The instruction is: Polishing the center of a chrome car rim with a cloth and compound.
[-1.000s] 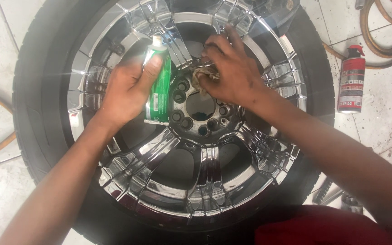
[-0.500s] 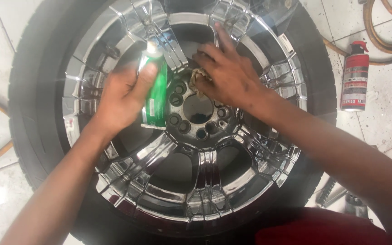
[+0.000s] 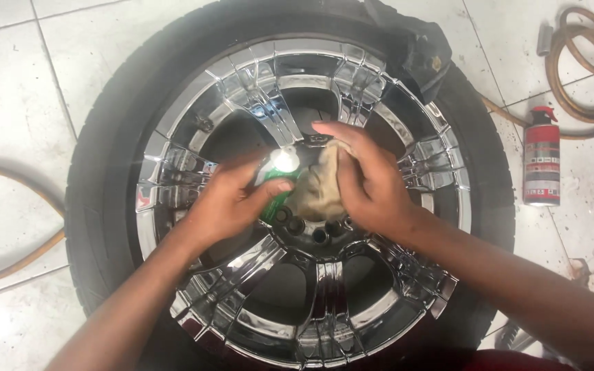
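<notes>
Chrome wheel [image 3: 324, 302] with its black tyre [image 3: 104, 178] lies flat on the white tiled floor [image 3: 15, 82], seen from above. Both hands are over the hub at the wheel's centre. Left hand [image 3: 225, 203] has its fingers [image 3: 273, 189] clamped round a small green bottle [image 3: 276, 199] with a pale cap, held nearly upright just left of the hub; only a sliver of green shows under the thumb. Right hand [image 3: 369, 182] has its fingers closed on a crumpled tan cloth [image 3: 317, 189], pressing it onto the hub just beside the bottle; cloth and bottle look to be touching, hard to be sure. Dark lug holes [image 3: 311, 230] show just below the cloth. A dark rag [image 3: 417, 48] is draped over the tyre's upper right edge. To the right, well apart from the wheel, a red spray can [image 3: 541, 158] lies on the tiles. A coiled brownish hose [image 3: 586, 75] sits near the can at top right, and another hose [image 3: 15, 247] curves along the floor at left.
</notes>
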